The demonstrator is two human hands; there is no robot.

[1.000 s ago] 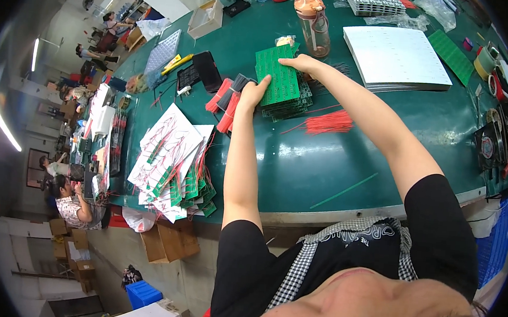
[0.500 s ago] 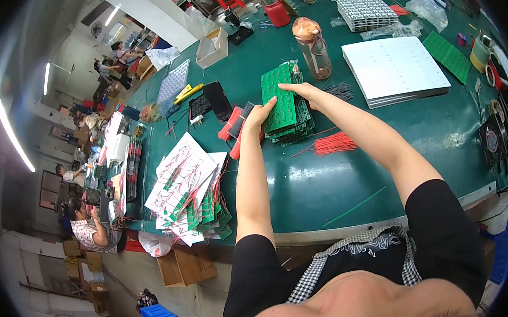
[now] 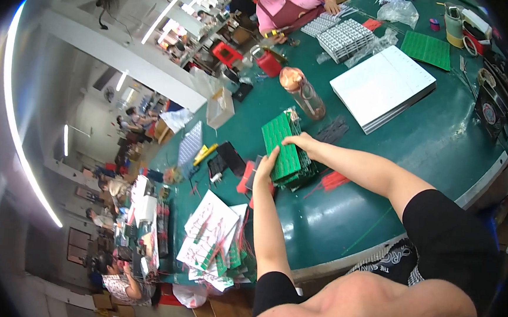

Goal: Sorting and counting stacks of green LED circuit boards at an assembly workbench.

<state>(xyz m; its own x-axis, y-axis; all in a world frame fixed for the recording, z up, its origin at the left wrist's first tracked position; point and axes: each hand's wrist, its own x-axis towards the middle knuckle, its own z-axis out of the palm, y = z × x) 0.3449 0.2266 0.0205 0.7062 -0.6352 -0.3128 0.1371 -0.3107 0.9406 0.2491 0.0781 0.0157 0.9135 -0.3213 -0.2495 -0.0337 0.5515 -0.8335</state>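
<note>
A stack of green circuit board panels (image 3: 279, 138) sits on the table in front of me, with more boards in a rough pile beneath the top one. My left hand (image 3: 266, 166) grips its near left side, thumb up on the edge. From the right, my right hand (image 3: 302, 144) closes on the stack's right side, thumb on the top panel; its other fingers are mostly hidden. Beside my left hand lie red wire bundles (image 3: 245, 178) and a dark bundle. Red wires (image 3: 335, 180) and dark wires (image 3: 332, 130) lie right of the stack.
A clear bottle (image 3: 306, 97) with an orange lid stands behind the boards. White panels (image 3: 382, 88) are stacked at right. White sheets with wired boards (image 3: 206, 229) lie at left, near an open black case (image 3: 230, 158). Across the table sits a person in pink (image 3: 303, 3).
The view has tilted upward, so the table sits lower and a person across it has come into sight. Both my hands stay on the circuit board stack.
</note>
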